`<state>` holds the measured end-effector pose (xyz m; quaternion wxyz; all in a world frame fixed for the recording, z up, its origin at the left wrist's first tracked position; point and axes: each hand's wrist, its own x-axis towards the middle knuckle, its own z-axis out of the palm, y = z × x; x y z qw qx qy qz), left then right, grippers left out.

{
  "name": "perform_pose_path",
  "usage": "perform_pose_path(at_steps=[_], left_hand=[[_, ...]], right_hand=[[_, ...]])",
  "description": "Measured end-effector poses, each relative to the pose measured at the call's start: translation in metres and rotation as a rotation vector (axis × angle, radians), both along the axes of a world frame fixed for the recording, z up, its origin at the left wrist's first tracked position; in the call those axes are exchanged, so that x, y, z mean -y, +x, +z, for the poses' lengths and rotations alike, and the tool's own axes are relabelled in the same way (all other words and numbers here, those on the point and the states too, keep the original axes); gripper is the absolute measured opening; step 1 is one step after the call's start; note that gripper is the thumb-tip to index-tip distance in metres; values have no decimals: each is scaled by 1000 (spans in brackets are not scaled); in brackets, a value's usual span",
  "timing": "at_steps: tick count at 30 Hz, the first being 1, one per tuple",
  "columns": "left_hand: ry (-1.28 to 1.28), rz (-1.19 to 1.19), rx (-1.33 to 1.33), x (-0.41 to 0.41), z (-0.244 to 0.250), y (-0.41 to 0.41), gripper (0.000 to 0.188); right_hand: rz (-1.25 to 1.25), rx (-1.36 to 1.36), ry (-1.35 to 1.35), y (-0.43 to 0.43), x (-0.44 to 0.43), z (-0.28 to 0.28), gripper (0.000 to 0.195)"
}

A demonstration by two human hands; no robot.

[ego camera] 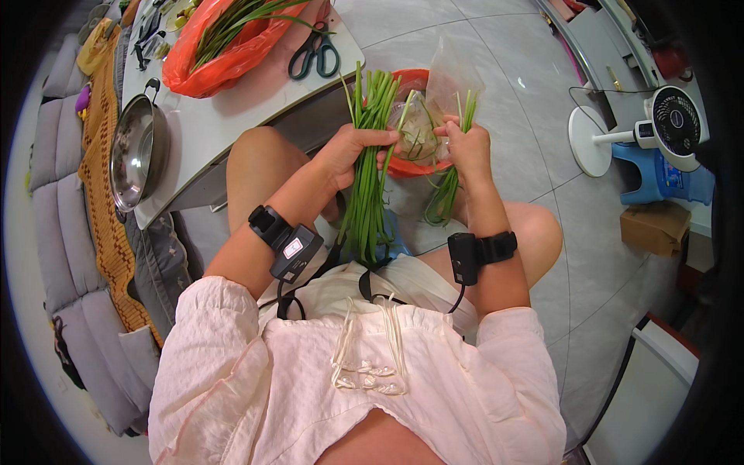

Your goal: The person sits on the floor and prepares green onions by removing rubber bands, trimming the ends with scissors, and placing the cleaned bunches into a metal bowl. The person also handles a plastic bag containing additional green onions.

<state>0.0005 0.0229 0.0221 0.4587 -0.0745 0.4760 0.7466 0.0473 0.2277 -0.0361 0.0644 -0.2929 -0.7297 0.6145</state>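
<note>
My left hand [354, 152] is closed around a thick bunch of long green stalks, likely garlic chives [367, 197], whose lower part hangs between my knees. A smaller bunch of the same greens [446, 195] hangs from my right hand [468, 142], its paler ends sticking up above the fingers. Both hands are over a red bin or basin [410, 168] lined with a clear plastic bag [456, 67]; whitish scraps and loose green blades [419, 136] lie inside. The fingertips of the two hands are apart.
On the white table [244, 122] at upper left are green-handled scissors [314, 58], a red plastic bag [203, 81] with more greens, and a steel pan [138, 154]. A white fan [590, 141], a blue stool [639, 171] and a cardboard box [654, 228] stand at right. A grey sofa [70, 250] is at left.
</note>
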Motion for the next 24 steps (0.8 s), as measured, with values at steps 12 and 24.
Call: perform_pose_path(at_steps=[12, 24], left_hand=[[172, -66, -44, -1, 19, 1, 21], [271, -46, -10, 9, 48, 18, 22]], right_hand=[[93, -301, -580, 12, 27, 74, 29], [189, -164, -549, 29, 56, 124, 16]])
